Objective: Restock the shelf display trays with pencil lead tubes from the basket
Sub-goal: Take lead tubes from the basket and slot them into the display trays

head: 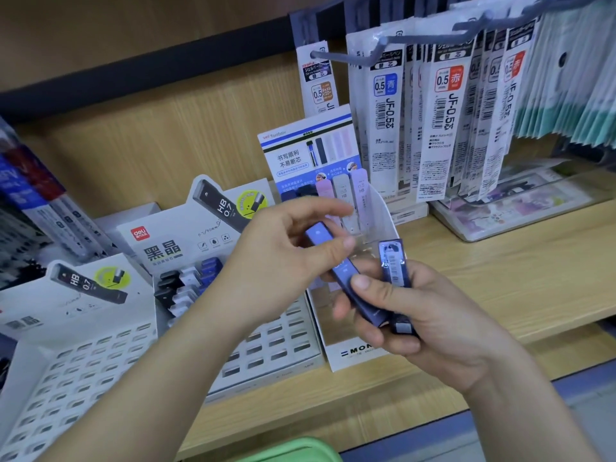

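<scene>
Glossy plastic lead tube [345,278], wood-grain shelf [500,278]

The bare left forearm [160,355] rises from the lower left, and the left hand [276,255] hovers at mid-frame with its back turned upward. Its thumb and index finger pinch the upper end of a slim flat dark-blue plastic tube [343,278], while the other 3 fingers curl loosely above. The bare right forearm [533,411] enters from the lower right. The right hand [433,328] is turned thumb-side up. Its thumb presses across the same tube, and its fingers curl beneath that and a 2nd dark-blue tube with a barcode label [393,265]. It perhaps holds more, but blur hides this.
</scene>
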The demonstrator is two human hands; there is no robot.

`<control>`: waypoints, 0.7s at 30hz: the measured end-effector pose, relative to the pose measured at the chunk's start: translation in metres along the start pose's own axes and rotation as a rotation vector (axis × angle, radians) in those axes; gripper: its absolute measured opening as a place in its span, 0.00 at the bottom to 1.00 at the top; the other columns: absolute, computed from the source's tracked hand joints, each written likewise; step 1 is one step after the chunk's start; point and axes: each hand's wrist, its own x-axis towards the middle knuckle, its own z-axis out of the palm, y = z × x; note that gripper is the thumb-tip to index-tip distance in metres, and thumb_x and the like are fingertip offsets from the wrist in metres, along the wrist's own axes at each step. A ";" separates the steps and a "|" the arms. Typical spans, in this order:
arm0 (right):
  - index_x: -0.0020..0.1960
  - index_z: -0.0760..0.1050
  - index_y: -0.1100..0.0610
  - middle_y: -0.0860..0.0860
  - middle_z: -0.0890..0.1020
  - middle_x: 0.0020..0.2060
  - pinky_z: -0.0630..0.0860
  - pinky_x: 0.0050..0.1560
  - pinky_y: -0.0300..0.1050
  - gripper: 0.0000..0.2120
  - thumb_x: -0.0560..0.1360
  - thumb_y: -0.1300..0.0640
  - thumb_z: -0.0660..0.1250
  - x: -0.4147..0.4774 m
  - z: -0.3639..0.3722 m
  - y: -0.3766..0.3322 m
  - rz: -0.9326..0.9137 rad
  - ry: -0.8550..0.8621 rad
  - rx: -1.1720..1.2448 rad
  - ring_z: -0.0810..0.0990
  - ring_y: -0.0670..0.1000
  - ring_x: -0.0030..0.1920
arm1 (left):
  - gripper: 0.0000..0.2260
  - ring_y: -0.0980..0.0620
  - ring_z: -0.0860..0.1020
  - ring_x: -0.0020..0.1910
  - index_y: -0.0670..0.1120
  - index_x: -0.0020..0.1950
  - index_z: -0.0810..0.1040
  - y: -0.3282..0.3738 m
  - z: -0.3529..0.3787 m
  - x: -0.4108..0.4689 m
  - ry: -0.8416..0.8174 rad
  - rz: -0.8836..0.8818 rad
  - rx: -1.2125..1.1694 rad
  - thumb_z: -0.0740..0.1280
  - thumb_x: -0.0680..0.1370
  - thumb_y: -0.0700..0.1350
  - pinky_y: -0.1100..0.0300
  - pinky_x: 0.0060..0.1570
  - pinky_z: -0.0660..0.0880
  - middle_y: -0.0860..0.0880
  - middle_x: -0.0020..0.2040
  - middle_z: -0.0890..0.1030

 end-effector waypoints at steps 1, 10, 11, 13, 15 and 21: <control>0.47 0.82 0.59 0.58 0.82 0.37 0.59 0.20 0.33 0.08 0.72 0.56 0.68 0.000 0.001 0.000 0.001 -0.003 -0.017 0.72 0.48 0.27 | 0.09 0.55 0.80 0.36 0.46 0.52 0.83 0.001 -0.002 -0.002 0.020 -0.001 0.012 0.72 0.73 0.38 0.65 0.40 0.77 0.50 0.39 0.83; 0.50 0.81 0.59 0.55 0.77 0.26 0.60 0.22 0.34 0.13 0.74 0.49 0.72 0.002 0.018 0.001 0.059 -0.092 -0.259 0.64 0.46 0.21 | 0.13 0.52 0.78 0.29 0.43 0.48 0.81 -0.004 -0.043 -0.038 0.032 -0.185 -0.070 0.73 0.64 0.43 0.65 0.30 0.76 0.42 0.35 0.83; 0.49 0.81 0.59 0.54 0.74 0.24 0.59 0.21 0.34 0.14 0.73 0.48 0.72 0.003 0.022 0.002 0.063 -0.088 -0.290 0.63 0.46 0.21 | 0.15 0.51 0.79 0.28 0.42 0.47 0.81 -0.007 -0.048 -0.044 0.040 -0.235 -0.057 0.74 0.63 0.44 0.65 0.28 0.76 0.42 0.34 0.83; 0.48 0.81 0.57 0.52 0.71 0.21 0.59 0.21 0.34 0.16 0.68 0.46 0.70 0.006 0.032 0.005 0.083 -0.063 -0.356 0.62 0.46 0.21 | 0.14 0.50 0.79 0.27 0.41 0.44 0.81 -0.013 -0.059 -0.056 0.049 -0.313 -0.027 0.75 0.60 0.44 0.63 0.27 0.77 0.39 0.33 0.83; 0.49 0.78 0.56 0.51 0.71 0.24 0.59 0.22 0.34 0.18 0.66 0.44 0.70 0.008 0.043 0.008 0.090 -0.058 -0.374 0.62 0.46 0.23 | 0.10 0.50 0.80 0.28 0.42 0.39 0.84 -0.019 -0.075 -0.067 0.140 -0.303 -0.013 0.75 0.59 0.43 0.63 0.30 0.79 0.39 0.33 0.83; 0.55 0.79 0.55 0.50 0.78 0.37 0.68 0.29 0.38 0.07 0.80 0.59 0.63 0.020 0.057 0.023 0.125 0.091 -0.277 0.71 0.46 0.30 | 0.09 0.57 0.80 0.33 0.53 0.43 0.83 -0.030 -0.130 -0.083 0.454 -0.076 0.284 0.72 0.71 0.38 0.72 0.39 0.76 0.51 0.35 0.84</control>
